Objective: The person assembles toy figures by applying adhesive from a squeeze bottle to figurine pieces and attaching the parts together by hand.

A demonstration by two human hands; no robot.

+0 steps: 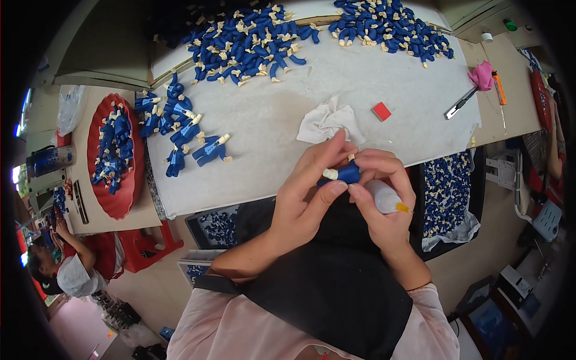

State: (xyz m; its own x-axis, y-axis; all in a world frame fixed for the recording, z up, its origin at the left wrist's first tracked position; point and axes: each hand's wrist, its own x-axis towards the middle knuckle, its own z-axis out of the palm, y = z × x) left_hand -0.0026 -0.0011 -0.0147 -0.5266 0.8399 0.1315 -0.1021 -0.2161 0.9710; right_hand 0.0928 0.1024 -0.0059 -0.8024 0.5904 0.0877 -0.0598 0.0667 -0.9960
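- We see the left hand [305, 195] clamped on the figure [349, 174], thumb below and fingers around; the figure is in the air, near the front edge of the table [258, 135].
- The right hand [385, 224] is closed around the bottle [382, 196] — its yellow tip [403, 207] points away from the figure — and its fingertips also touch the figure.
- Just beyond the hands we find a white cloth [327, 122], crumpled, and to its right a red box [381, 111].
- Farther right lie a knife [461, 105], a pink cloth [481, 76] and an orange case [499, 88].
- At the far side we see two heaps of blue parts, left [246, 48] and right [396, 30].
- On the left, other blue figures [183, 120] lie near a red dish [120, 207], which holds more of such pieces.
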